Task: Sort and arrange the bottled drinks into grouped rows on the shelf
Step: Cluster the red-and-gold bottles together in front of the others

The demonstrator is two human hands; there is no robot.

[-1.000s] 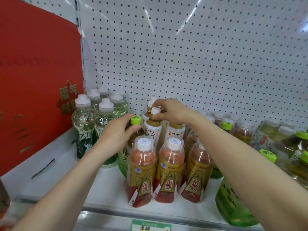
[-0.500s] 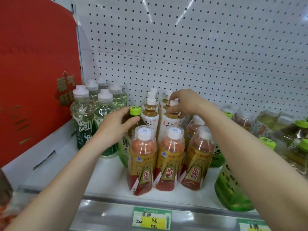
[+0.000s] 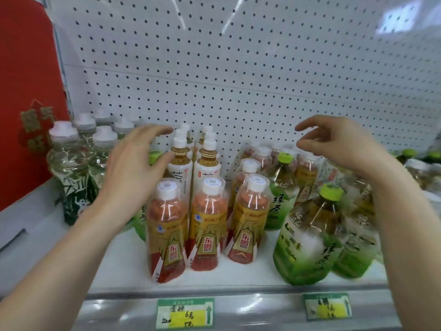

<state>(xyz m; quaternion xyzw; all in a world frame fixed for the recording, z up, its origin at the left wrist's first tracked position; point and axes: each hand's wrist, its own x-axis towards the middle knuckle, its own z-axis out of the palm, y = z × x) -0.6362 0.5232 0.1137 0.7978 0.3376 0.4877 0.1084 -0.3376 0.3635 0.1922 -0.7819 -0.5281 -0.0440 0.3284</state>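
Note:
Three orange-and-gold drink bottles with white caps stand in a front row on the white shelf. Behind them two rows of white-labelled tea bottles run to the back wall. My left hand hovers open in front of a green-capped green tea bottle, mostly hiding it. My right hand is raised, open and empty, above more orange bottles and a green tea bottle. Two large green tea bottles stand at the front right.
Several clear bottles with white caps and dark green labels stand at the left beside a red panel. A white pegboard forms the back wall. Price tags sit on the shelf's front rail. More bottles crowd the far right.
My left hand has let go of the green-capped bottle and opened. My right hand has left the white tea bottles' caps and moved up and right, open. The view has shifted closer.

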